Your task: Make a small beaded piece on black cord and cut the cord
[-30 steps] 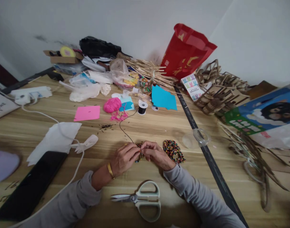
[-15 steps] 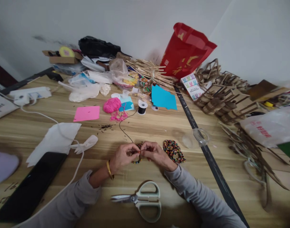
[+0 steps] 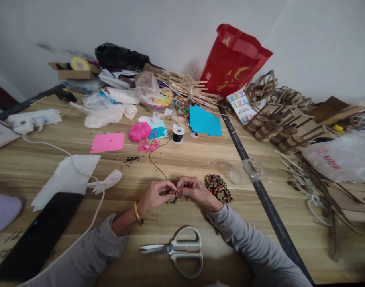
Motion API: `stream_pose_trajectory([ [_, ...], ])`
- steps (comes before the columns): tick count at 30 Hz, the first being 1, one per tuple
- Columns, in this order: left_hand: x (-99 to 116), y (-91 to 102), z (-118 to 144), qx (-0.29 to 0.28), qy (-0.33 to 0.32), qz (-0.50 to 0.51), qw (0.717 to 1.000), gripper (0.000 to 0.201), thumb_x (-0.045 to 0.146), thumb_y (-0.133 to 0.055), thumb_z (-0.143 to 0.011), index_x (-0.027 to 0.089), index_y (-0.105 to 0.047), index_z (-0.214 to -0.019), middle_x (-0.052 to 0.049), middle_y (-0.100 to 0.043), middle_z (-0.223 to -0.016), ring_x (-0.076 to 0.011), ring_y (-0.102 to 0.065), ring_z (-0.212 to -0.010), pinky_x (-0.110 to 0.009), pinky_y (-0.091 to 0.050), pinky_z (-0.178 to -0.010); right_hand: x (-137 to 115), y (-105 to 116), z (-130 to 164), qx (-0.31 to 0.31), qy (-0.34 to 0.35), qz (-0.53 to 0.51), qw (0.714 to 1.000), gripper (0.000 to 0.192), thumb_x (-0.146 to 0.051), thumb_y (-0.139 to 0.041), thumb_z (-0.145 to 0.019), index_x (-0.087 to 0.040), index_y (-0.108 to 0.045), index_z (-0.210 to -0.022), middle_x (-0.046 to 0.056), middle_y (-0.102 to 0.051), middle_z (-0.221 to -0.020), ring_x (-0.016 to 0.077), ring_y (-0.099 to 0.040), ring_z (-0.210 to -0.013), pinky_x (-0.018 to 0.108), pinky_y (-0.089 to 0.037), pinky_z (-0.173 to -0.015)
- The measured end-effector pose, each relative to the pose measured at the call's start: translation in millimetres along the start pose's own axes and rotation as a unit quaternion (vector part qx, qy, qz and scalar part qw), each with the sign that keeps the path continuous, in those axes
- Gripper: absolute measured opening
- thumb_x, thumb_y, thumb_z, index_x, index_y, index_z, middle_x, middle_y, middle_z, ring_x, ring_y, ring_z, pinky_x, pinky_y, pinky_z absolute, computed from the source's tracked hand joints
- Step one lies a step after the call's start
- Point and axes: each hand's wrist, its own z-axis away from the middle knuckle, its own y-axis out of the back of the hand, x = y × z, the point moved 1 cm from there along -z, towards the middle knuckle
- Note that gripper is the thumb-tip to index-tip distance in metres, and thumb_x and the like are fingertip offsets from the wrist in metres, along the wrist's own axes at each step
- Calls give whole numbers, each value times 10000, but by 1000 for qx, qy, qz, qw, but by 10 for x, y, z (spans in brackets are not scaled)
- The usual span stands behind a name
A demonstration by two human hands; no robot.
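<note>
Head view: both hands stay pinched on the bead strand (image 3: pixel 172 196) at mid-table, left hand (image 3: pixel 155 194) and right hand (image 3: pixel 195 191) barely shifted. Black thread (image 3: pixel 156 162) runs on to the spool (image 3: pixel 178 134); the stringing goes on. Bead pile (image 3: pixel 218 188) lies beside the right hand, unchanged.

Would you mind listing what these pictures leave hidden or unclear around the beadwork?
Head view only:
- Beaded strand: mostly covered by the left hand and right hand.
- Fingertip grip on the black thread: too small.
- Black tablet: cut off by the bottom-left edge.
- Purple object: blurred, cut by the left edge.
</note>
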Motion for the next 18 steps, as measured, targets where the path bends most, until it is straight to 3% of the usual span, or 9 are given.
stream_pose_trajectory([
  [7, -4, -1, 8, 37, -92, -118, 988, 33, 132, -642, -691, 160, -658, -683, -21, -674, -685, -147, -608, -659, -242, -465, -668, 28, -10, -6, -2, -4, -9, 1000, 138, -259, -654, -678, -132, -599, -678, -40, -535, -556, 45, -407, -423, 151, -333, -379],
  [14, 6, -1, 36, 26, -204, -184, 961, 127, 125, -568, -783, 163, -646, -691, -48, -656, -707, -148, -602, -687, -236, -454, -668, 26, 0, 6, -19, -17, -9, 1000, 160, -274, -638, -697, -120, -594, -700, -38, -518, -570, 43, -415, -439, 154, -337, -404],
  [18, -13, 2, 37, 31, -212, -194, 957, 117, 133, -562, -794, 157, -627, -700, -41, -644, -708, -143, -594, -695, -233, -449, -678, 40, 11, -1, -25, -17, -13, 999, 209, -316, -648, -702, -118, -581, -708, -36, -507, -572, 43, -411, -439, 154, -345, -401],
])
